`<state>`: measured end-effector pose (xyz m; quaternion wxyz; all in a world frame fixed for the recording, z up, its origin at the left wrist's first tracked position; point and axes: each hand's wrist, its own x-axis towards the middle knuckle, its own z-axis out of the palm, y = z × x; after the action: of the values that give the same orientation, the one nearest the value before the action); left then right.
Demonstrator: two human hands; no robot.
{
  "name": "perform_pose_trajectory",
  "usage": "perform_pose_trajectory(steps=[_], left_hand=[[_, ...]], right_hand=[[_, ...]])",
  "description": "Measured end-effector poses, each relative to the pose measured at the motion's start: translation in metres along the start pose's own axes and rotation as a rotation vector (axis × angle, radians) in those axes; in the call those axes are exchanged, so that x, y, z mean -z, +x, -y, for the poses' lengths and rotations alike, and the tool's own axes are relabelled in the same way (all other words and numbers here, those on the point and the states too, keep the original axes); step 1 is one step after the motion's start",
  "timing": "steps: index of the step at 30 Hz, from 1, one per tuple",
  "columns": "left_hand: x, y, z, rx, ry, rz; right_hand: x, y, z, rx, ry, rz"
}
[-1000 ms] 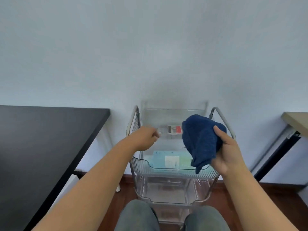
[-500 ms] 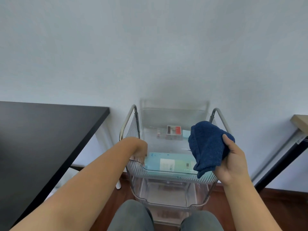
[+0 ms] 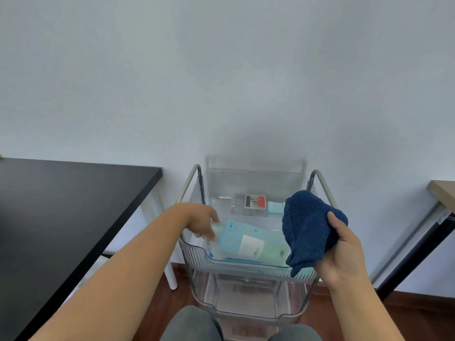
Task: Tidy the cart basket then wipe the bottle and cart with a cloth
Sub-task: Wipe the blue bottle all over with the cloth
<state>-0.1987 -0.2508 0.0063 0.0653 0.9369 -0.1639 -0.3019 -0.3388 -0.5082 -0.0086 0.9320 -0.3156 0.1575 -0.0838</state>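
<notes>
Presently I note the left hand (image 3: 200, 223) reaching into the top basket (image 3: 246, 263) of the clear cart (image 3: 248, 313), its fingers (image 3: 209, 233) curled round the neck end of the pale blue bottle (image 3: 246, 239). The bottle lies tilted in the basket, neck raised to the left and base low at the right. The right hand (image 3: 342, 252) holds the bunched dark blue cloth (image 3: 307, 230) just above the basket's right side, thumb pressed over the folds.

Judgement: the step in hand is lifting the bottle out for wiping. I would close the grip lower on the shoulder, since the neck looks smooth and a heavy base may swing. Bring it up clear of the basket rim before the cloth meets it, and wipe with the cloth wrapped round the body.

Writing: the bottle carries a white label with print too small to read. A red and white label (image 3: 255, 201) lies at the back of the basket; its text is not legible either.
</notes>
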Motion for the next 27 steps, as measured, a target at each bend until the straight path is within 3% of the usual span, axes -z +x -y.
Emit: perform_pose_trajectory(steps=[5,9,14,18,24,27], left_hand=[[0.014,-0.034,-0.003,-0.142,-0.381,-0.21],[0.006,-0.051,-0.025,-0.195,-0.36,-0.516],[-0.003,-0.064,-0.061,-0.325,-0.322,-0.842],[-0.001,-0.064,-0.073,-0.346,-0.385,-0.925],[0.003,-0.057,-0.076,-0.446,-0.307,-0.953],[0.008,-0.053,-0.073,-0.478,-0.301,-0.916]], right_hand=[[-0.012,-0.004,-0.001,0.11,-0.124,-0.041],[-0.026,-0.015,-0.014,0.213,-0.312,0.007],[-0.046,-0.029,-0.05,0.451,-0.74,0.142],[-0.053,-0.013,-0.067,0.583,-0.881,0.126],[-0.075,0.016,-0.057,0.547,-0.801,-0.063],[-0.081,0.037,-0.045,0.423,-0.815,-0.033]])
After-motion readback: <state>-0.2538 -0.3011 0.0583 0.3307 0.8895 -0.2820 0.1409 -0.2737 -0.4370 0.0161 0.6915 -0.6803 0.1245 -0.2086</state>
